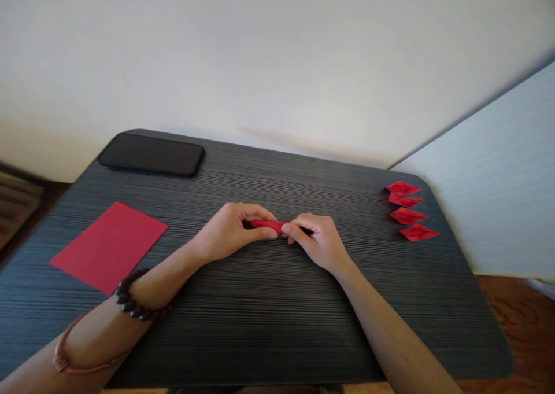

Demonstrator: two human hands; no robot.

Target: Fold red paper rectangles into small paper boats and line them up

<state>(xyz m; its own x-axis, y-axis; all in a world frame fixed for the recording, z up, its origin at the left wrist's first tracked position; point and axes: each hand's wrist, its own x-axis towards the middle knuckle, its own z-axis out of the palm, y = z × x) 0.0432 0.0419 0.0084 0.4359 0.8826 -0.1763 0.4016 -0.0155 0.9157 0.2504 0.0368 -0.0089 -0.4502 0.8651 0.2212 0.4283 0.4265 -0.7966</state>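
A small folded piece of red paper [267, 225] lies between my hands at the middle of the dark striped table [277, 324]. My left hand [232, 231] pinches its left end with curled fingers. My right hand [316, 240] pinches its right end, fingers closed on it. Most of the paper is hidden by my fingers. A bead bracelet and a thin cord bracelet sit on my left forearm.
A flat red paper sheet [108, 246] lies at the left. A black phone [151, 154] rests at the back left corner. Several folded red paper shapes [407, 212] line the right edge. A pale wall stands behind, and a white panel is at the right.
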